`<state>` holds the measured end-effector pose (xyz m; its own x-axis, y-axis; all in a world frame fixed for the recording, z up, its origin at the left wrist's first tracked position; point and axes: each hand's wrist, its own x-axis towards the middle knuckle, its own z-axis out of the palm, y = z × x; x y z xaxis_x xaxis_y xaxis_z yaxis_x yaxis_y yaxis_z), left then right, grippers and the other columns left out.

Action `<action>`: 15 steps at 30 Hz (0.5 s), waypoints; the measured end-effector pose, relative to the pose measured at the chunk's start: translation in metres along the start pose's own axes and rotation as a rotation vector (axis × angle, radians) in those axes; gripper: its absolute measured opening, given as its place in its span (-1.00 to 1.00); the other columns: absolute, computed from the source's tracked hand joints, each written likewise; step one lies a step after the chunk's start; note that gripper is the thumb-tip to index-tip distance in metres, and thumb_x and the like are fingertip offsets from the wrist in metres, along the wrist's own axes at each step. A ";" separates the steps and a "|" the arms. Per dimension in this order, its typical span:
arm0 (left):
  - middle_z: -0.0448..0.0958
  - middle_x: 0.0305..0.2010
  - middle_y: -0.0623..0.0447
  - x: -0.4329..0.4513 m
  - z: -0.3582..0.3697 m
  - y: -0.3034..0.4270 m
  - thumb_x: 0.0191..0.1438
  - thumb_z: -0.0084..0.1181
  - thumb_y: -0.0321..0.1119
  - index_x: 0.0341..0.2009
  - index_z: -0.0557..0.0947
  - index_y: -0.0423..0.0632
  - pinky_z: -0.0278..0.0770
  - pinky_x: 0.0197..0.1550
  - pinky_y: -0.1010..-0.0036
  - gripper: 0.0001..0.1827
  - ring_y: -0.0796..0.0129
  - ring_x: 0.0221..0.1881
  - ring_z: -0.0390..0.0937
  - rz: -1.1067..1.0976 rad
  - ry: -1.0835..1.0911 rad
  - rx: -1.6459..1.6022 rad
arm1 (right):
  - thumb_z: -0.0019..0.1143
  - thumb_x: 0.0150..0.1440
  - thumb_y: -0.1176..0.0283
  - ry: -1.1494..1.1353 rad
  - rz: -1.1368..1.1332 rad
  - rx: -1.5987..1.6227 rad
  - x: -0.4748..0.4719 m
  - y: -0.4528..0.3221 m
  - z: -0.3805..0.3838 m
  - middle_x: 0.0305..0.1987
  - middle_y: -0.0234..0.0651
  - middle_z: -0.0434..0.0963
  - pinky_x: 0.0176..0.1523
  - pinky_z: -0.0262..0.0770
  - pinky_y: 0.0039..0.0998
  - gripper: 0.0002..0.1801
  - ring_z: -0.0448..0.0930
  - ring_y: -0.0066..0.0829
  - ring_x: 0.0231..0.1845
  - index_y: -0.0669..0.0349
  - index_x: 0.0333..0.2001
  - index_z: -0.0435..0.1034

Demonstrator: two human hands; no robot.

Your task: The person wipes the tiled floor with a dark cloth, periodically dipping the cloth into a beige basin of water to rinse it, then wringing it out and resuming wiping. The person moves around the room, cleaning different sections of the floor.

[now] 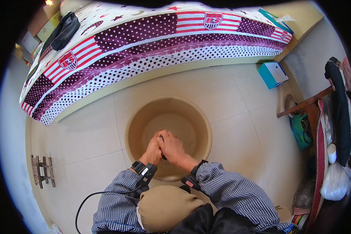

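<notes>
A round tan plastic tub point(139, 124) stands on the tiled floor in front of me. Over its near half, my left hand point(152, 150) and my right hand point(174, 147) are pressed together. Between them they grip a small dark item point(163, 157), mostly covered by my palms and fingers; only dark bits show at its top and bottom, so its kind is unclear. Inside the tub the bottom looks pale and slightly glossy; whether it holds water, I cannot tell for sure.
Black wrist devices point(147, 174) sit on both forearms, with a cable trailing left. A bed with a patterned cover point(134, 26) runs across the far side. A small wooden stool point(43, 171) is left; a blue-and-white box point(273, 74) and a cluttered wooden rack point(305, 101) are right.
</notes>
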<state>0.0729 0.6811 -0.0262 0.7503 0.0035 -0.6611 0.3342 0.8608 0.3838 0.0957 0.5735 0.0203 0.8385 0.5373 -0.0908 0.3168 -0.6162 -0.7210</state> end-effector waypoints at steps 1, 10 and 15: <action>0.60 -0.23 0.05 0.000 0.002 -0.005 0.35 -0.13 -0.02 -0.16 0.54 -0.03 0.64 -0.16 0.33 -0.64 0.26 -0.22 0.59 0.026 0.025 0.005 | -0.13 0.30 0.11 -0.025 0.043 0.017 0.007 0.004 0.001 -0.08 -0.02 0.54 0.01 0.45 0.01 -0.63 0.55 0.09 -0.02 0.10 0.04 0.29; 0.53 0.08 -0.10 0.032 -0.032 0.010 0.32 -0.05 -0.07 0.09 0.46 0.03 0.41 0.11 -0.24 -0.64 0.02 0.15 0.48 0.016 0.176 -0.036 | 0.00 0.25 0.29 0.002 0.200 -0.019 0.064 0.097 -0.025 0.04 -0.03 0.52 0.10 0.45 -0.06 -0.71 0.52 0.07 0.07 0.20 -0.04 0.46; -0.18 0.51 -0.26 0.025 -0.041 0.015 0.31 -0.06 -0.02 0.39 0.04 0.05 -0.13 0.38 -0.30 -0.31 -0.20 0.52 -0.26 -0.053 0.398 0.019 | 0.09 0.15 0.45 -0.093 0.218 -0.237 0.046 0.144 0.014 0.22 -0.08 0.43 0.15 0.45 -0.06 -0.58 0.47 0.05 0.17 0.17 0.12 0.42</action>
<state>0.0736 0.7154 -0.0636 0.4533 0.1591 -0.8771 0.3797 0.8557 0.3515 0.1735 0.5173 -0.0969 0.8571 0.4220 -0.2954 0.2384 -0.8334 -0.4986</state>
